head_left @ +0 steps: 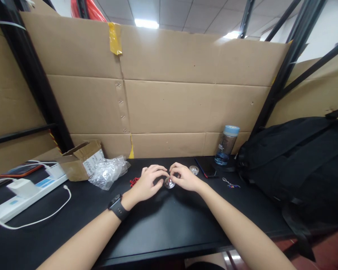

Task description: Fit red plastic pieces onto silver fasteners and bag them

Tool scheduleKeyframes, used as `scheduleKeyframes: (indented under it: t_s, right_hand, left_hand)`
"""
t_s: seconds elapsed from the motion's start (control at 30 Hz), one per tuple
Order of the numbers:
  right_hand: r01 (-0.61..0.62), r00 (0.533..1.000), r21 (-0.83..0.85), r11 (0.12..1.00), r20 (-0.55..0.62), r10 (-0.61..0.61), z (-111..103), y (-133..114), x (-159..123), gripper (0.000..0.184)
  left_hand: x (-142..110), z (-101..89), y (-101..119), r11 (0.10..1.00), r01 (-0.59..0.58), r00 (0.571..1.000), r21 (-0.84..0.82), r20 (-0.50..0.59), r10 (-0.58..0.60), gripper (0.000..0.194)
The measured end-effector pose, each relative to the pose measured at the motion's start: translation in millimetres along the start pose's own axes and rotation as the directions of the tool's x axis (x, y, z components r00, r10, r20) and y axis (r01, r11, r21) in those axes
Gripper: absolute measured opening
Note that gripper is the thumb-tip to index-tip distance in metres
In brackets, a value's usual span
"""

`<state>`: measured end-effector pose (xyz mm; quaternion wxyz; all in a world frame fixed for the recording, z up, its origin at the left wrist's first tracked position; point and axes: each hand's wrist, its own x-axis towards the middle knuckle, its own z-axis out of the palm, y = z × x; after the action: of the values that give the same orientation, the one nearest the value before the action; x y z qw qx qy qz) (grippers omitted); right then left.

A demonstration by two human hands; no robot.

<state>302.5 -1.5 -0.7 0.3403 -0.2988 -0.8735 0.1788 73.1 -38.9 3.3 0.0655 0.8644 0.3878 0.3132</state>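
Note:
Over the black tabletop, a small round shiny dish [169, 183] lies between my hands, with a bit of red at its middle. My right hand [186, 178] pinches thumb and forefinger together right above the dish; what is in the pinch is too small to make out. From the left, my left hand [150, 182] reaches to the dish's edge, fingers extended and thumb apart. A bundle of red cord [134, 182] lies beside the left hand, partly hidden by it. Behind the right hand sits a clear round lid-like piece [194, 170].
Toward the back right are a dark phone [206, 168], a keychain [231, 183], a blue-capped bottle [227, 145] and a large black backpack [295, 165]. On the left stand an opened cardboard box [79, 161], crumpled clear plastic [108, 172] and a white power strip [30, 197] with cables.

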Motion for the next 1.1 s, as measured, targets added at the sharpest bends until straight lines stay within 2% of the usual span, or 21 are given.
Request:
scheduleKeyframes:
  t_s: [0.1, 0.2, 0.4, 0.53, 0.67, 0.77, 0.87, 0.97, 1.1]
  right_hand:
    - [-0.019, 1.000, 0.010, 1.000, -0.019, 0.019, -1, 2, 0, 0.011]
    - [-0.038, 0.998, 0.022, 0.999, -0.042, 0.039, -1, 5, 0, 0.012]
    - [-0.030, 0.997, -0.035, 0.999, -0.073, 0.027, -1, 8, 0, 0.014]
    - [-0.070, 0.992, -0.118, 0.990, -0.110, 0.057, 0, 11, 1, 0.014]
    - [-0.131, 0.984, -0.192, 0.973, -0.148, 0.103, -8, 16, 2, 0.015]
    - [-0.216, 0.972, -0.273, 0.938, -0.153, 0.179, -21, 24, -2, 0.008]
    - [-0.334, 0.942, -0.391, 0.857, -0.119, 0.313, -38, 34, -9, 0.024]
    - [-0.425, 0.890, -0.509, 0.748, -0.084, 0.448, -51, 44, -16, 0.038]
    - [-0.467, 0.846, -0.563, 0.682, -0.061, 0.529, -59, 56, -20, 0.036]
  left_hand:
    - [-3, 1.0, 2, 0.995, -0.084, 0.988, 0.049, 0.131, 0.077, 0.037]
    - [-5, 4.9, 0, 0.994, -0.094, 0.967, 0.053, 0.244, 0.078, 0.045]
    - [-9, 12.3, -5, 0.996, -0.085, 0.935, 0.026, 0.349, 0.071, 0.053]
    - [-9, 6.3, -11, 0.995, -0.094, 0.949, 0.046, 0.305, 0.075, 0.051]
    - [-4, -9.3, -32, 0.991, -0.017, 0.992, 0.132, 0.129, 0.000, 0.034]
    - [-2, -23.7, -52, 0.981, 0.073, 0.996, 0.182, 0.028, -0.080, 0.025]
    - [-4, -33.9, -66, 0.975, 0.109, 0.989, 0.194, 0.079, -0.126, 0.014]
    - [-7, -34.5, -70, 0.981, 0.090, 0.974, 0.171, 0.189, -0.122, 0.018]
    - [-8, -25.8, -67, 0.989, 0.063, 0.967, 0.131, 0.238, -0.093, 0.018]
